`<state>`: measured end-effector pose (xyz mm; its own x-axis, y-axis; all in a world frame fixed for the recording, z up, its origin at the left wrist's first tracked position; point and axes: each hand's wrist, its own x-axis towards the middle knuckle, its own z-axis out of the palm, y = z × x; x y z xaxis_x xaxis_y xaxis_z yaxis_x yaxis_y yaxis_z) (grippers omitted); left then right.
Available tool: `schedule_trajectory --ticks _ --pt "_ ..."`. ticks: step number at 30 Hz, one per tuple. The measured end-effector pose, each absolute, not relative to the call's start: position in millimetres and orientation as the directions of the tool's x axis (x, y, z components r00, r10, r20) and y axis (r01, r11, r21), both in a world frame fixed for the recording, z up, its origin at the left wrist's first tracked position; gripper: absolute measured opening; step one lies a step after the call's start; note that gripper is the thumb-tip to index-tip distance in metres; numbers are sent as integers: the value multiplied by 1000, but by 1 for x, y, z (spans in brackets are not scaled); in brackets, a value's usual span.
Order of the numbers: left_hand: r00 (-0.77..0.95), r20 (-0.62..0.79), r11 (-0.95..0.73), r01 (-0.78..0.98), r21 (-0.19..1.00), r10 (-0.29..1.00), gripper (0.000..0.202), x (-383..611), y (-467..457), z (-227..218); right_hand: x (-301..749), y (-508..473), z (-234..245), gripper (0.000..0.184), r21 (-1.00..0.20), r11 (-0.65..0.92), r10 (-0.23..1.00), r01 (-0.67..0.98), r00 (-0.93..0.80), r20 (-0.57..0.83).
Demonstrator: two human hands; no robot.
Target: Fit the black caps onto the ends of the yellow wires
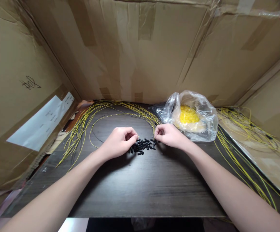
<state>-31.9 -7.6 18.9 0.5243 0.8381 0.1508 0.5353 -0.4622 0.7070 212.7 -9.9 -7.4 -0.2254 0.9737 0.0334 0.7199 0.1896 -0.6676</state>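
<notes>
Left hand [119, 141]: fingers curled inward, hold unclear | right hand [170, 135]: fingers pinched toward pile, hold unclear | small black plastic pieces [142, 145]: heaped between hands, within both's reach | thin yellow wires [106, 103]: fanned far left.

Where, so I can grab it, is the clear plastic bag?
In the head view, the clear plastic bag lies on the far right of the dark table, just beyond the right hand, beside yellow wires.

A clear plastic bag [202, 112] of yellow pieces sits toward the back of the dark wood counter [142, 187], with cardboard sheets [140, 54] standing behind it and a white paper label [40, 124] far left.
</notes>
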Motion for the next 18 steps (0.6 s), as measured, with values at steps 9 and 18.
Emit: schedule_trajectory --ticks 9,18 --pt "514 128 -438 544 716 848 22 -33 -7 16 204 -17 -10 6 -586 191 968 787 -250 -19" --pt "514 110 -427 555 714 851 23 -32 -7 15 200 -22 -7 5 -559 210 971 802 -237 24"
